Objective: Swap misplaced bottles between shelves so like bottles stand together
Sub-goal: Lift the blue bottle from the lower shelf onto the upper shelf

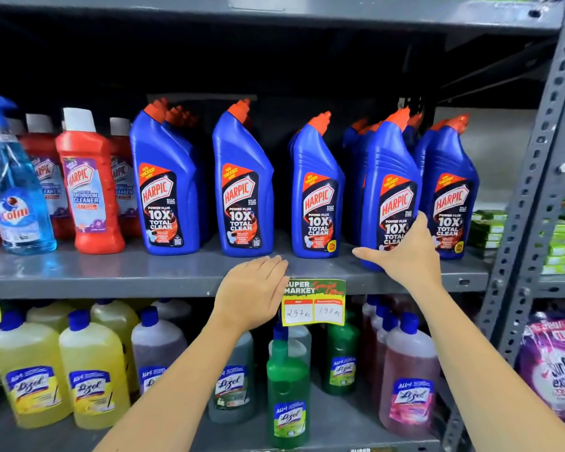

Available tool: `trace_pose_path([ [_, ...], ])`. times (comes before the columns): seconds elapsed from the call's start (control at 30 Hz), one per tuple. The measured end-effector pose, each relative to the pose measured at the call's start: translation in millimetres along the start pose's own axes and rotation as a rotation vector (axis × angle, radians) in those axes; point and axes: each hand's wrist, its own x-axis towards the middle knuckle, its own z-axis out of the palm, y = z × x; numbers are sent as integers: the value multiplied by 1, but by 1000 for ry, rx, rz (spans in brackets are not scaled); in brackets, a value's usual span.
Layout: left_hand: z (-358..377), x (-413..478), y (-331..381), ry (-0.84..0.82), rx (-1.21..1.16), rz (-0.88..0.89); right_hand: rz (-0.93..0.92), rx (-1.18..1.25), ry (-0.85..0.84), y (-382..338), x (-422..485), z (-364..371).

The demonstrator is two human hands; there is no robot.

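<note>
Two grey metal shelves (pixel 144 275) hold bottles; right hand (pixel 405 256) grip spread on a blue bottle (pixel 388 197), left hand (pixel 252 295) flat.

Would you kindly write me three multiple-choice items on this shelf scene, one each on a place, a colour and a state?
1. Where does the Colin spray bottle stand?
A. far left of the upper shelf
B. lower shelf
C. beside the green packets

2. What colour are the caps of the blue Harpic bottles?
A. white
B. orange-red
C. green

3. What is the right hand doing?
A. hanging free
B. resting open against a blue Harpic bottle
C. holding the price tag

Answers: 1 A, it stands left of the red Harpic bottles; 2 B, every spout is orange-red; 3 B, its thumb and fingers spread around the bottle's base.
</note>
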Motion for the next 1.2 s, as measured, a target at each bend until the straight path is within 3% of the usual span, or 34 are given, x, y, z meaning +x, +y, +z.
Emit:
trace_pose_path([
  [0.3,0,-1,0,15,-1,-3,51,-40,-27,-8,15,14],
  [0.73,-2,0,5,27,-14,-26,81,-84,97,-7,7,24],
  [1.2,-7,-2,7,0,-16,-49,63,-114,99,-6,5,25],
])
